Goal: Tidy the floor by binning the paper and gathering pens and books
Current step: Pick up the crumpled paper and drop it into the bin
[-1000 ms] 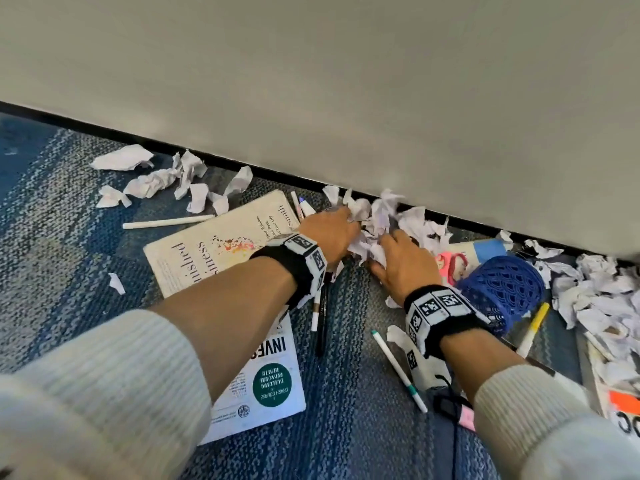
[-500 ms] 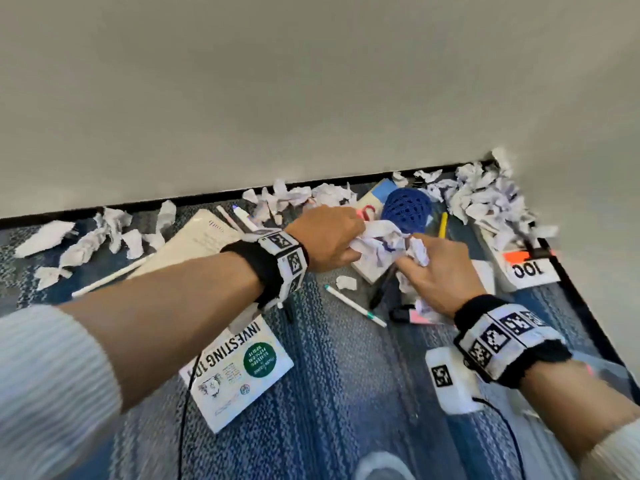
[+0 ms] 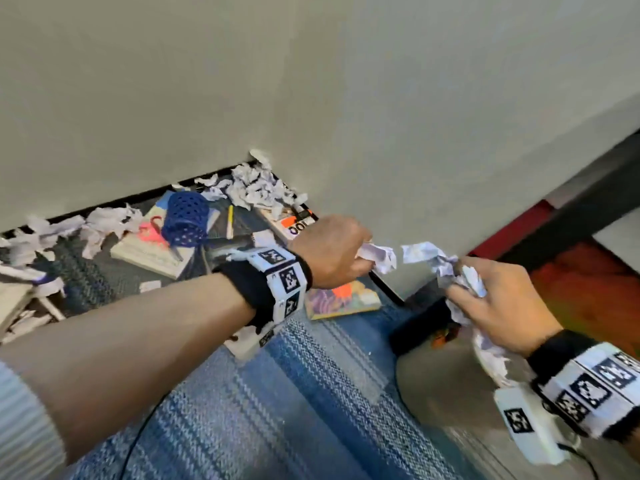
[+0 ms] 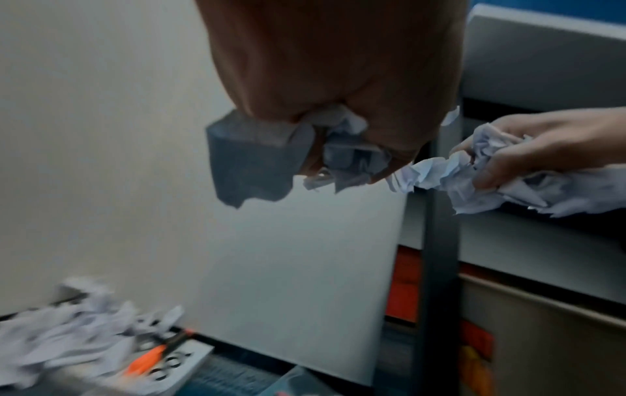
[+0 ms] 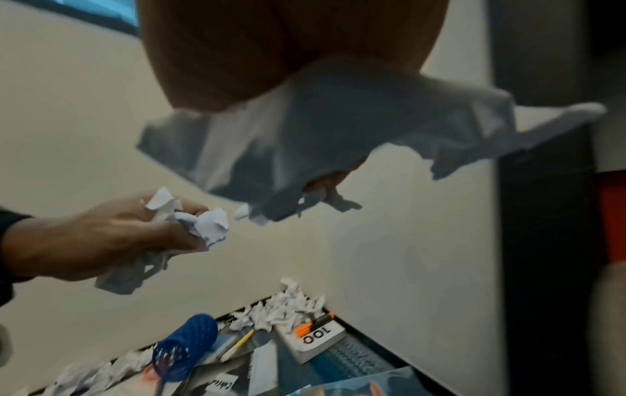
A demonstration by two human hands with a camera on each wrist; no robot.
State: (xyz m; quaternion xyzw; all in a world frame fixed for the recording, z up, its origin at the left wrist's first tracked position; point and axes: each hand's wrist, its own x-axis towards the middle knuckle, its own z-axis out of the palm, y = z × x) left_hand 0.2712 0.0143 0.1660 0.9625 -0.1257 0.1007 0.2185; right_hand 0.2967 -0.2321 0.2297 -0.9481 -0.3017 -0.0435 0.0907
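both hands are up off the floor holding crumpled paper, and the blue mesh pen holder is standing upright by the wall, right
Not quite. The pen holder is not upright: it lies on its side, as the head view and the right wrist view both show. The rest holds: the left hand and the right hand are each raised off the floor, gripping crumpled paper.

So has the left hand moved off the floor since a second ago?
Yes. The left hand was down in the paper beside the blue basket; now it is raised, right of the basket, in front of the wall, gripping crumpled paper.
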